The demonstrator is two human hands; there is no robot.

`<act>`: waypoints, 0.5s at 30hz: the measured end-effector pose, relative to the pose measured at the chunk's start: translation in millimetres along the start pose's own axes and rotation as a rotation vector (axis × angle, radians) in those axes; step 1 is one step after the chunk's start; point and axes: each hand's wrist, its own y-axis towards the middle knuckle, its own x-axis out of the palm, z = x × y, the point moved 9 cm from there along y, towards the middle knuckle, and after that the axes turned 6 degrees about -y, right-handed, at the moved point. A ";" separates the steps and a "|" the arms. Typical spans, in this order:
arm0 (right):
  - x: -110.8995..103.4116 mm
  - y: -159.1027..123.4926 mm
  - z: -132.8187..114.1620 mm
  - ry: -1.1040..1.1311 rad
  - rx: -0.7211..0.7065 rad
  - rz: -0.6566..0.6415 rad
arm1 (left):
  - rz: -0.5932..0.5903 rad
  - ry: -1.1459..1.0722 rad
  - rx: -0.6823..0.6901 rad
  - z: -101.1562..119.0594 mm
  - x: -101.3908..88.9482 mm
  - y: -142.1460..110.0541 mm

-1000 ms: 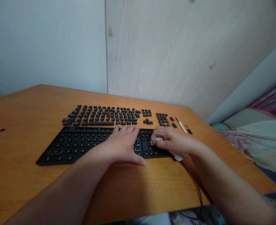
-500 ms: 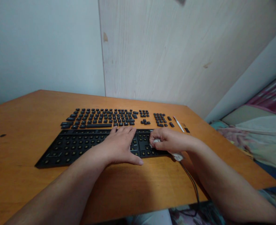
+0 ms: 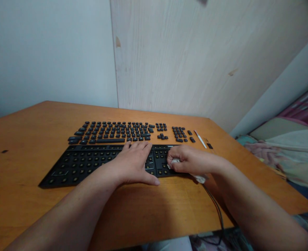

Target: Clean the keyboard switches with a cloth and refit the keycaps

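The black keyboard base (image 3: 88, 160) lies on the wooden surface (image 3: 23, 136), its long side roughly along the near edge. The left hand (image 3: 134, 162) is spread wide, palm down across the middle of the base, thumb reaching past its near side. The right hand (image 3: 187, 159) is curled around a white wad (image 3: 200, 179), cloth or paper, at the base's right end; part of the wad hangs out below the palm. Loose black keycaps (image 3: 118, 131) sit in keyboard order between the base and the far edge. Toward the far right corner lie a slim white stick (image 3: 200, 139) and a small dark piece (image 3: 209, 145). A cable (image 3: 218, 209) runs over the near edge.
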 end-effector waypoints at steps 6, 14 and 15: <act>-1.3 3.0 -20.5 -0.014 -0.120 0.078 | 0.000 -0.002 -0.007 -0.4 0.3 0.1; -0.1 -0.2 -19.3 -0.107 -0.104 0.011 | 0.011 -0.001 0.009 -1.9 2.6 0.2; -1.8 -0.8 -18.5 -0.097 -0.101 0.028 | 0.014 -0.002 0.010 -2.1 2.9 0.3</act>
